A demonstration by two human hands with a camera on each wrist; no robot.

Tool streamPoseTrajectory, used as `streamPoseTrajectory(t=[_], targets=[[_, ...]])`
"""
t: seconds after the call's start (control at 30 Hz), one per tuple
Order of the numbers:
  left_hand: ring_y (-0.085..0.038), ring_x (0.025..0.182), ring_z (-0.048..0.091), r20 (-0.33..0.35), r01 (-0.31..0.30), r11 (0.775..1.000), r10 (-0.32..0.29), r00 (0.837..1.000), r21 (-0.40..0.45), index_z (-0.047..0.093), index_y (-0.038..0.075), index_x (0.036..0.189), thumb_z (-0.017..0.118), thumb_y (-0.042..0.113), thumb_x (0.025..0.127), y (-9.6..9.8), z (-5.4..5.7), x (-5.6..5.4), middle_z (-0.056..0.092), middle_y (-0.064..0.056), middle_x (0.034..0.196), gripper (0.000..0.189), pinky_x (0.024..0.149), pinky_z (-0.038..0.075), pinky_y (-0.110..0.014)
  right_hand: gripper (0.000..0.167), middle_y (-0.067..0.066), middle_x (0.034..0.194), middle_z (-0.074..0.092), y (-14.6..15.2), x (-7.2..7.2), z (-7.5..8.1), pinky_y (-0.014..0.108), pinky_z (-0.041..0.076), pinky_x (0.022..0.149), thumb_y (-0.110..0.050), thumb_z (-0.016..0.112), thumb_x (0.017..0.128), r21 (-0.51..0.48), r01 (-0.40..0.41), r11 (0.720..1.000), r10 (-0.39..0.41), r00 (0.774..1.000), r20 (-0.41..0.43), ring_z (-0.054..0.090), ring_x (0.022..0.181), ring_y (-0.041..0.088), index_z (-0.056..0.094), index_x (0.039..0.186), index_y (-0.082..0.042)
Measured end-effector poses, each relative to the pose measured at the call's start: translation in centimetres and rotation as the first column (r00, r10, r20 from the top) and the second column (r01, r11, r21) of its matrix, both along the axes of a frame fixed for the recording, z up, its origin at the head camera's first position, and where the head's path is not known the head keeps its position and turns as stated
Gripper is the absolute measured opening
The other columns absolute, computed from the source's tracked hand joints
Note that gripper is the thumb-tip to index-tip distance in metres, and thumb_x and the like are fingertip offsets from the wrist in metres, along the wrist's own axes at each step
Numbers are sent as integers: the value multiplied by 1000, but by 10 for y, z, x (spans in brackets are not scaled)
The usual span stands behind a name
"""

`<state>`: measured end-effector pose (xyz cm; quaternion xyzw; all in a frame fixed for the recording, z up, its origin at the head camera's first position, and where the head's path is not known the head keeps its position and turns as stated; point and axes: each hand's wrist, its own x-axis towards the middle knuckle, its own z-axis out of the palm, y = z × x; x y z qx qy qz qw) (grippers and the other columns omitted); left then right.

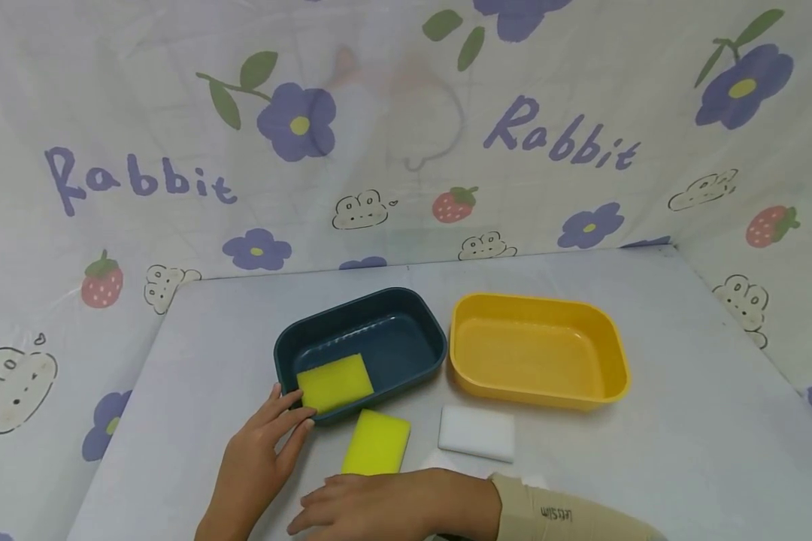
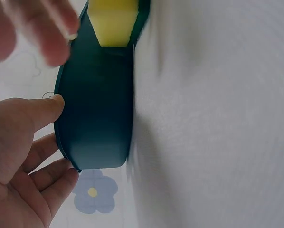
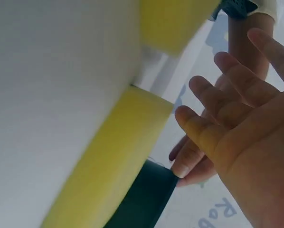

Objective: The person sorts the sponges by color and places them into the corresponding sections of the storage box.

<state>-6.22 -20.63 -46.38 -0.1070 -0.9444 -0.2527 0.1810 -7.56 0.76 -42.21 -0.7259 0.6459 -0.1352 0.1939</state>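
The left hand (image 1: 257,454) pinches the near left corner of a dark teal tray (image 1: 406,338); in the left wrist view its thumb (image 2: 49,108) lies against the outer wall and other fingers curl at the rim. Inside the tray lies a yellow sponge (image 1: 336,383). Another yellow sponge (image 1: 379,442) lies on the table in front, its near end hidden by the right hand (image 1: 379,507). Spread and holding nothing, that hand hovers palm down near the front edge. Beneath it, the right wrist view shows a further yellow sponge (image 3: 175,23), hidden from the head view.
A yellow tray (image 1: 541,353) stands right of the teal one, their sides nearly touching. Before it lies a white sponge block (image 1: 477,433) on the white table (image 1: 690,376). A printed curtain (image 1: 406,150) hangs behind and along both sides.
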Motion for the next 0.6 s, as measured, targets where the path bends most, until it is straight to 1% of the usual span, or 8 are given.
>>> streamPoseTrajectory(t=[0.13,0.23,0.43,0.5,0.6], targets=[[-37,131,51,-11,5,1000,-5,1000,5,79,15,106,81,17,87,0,-1,0,67,-10,127,20,92,53,-54,49,-1,153,43,-1,1,-2,23,16,118,-36,53,106,52,-23,998,24,999,-30,28,145,9,47,150,-16],[-37,131,52,-18,8,1000,-8,1000,7,79,14,106,81,16,86,0,-1,0,67,-10,126,20,90,53,-54,49,-4,151,45,-1,1,-3,22,16,118,-39,55,104,67,-38,997,42,997,-64,30,143,8,48,149,-19],[-38,130,52,-21,8,1000,-8,1000,12,79,14,105,82,16,85,0,-1,1,67,-11,126,20,90,54,-54,49,-9,147,49,1,2,-5,31,16,120,-42,59,102,95,-26,995,34,996,-83,31,142,8,52,147,-24],[-38,130,52,-23,11,1000,-11,1000,15,79,14,105,82,15,86,0,0,1,67,-11,126,20,90,54,-54,47,-11,145,50,2,2,-5,35,17,121,-42,58,102,99,-21,995,31,995,-99,31,143,9,54,145,-26],[-38,130,52,-25,13,1000,-13,1000,14,79,14,105,82,15,85,0,1,1,67,-11,126,20,90,54,-53,44,-13,142,54,2,2,-6,37,15,121,-42,58,102,123,-18,992,30,995,-96,31,143,9,56,143,-26]])
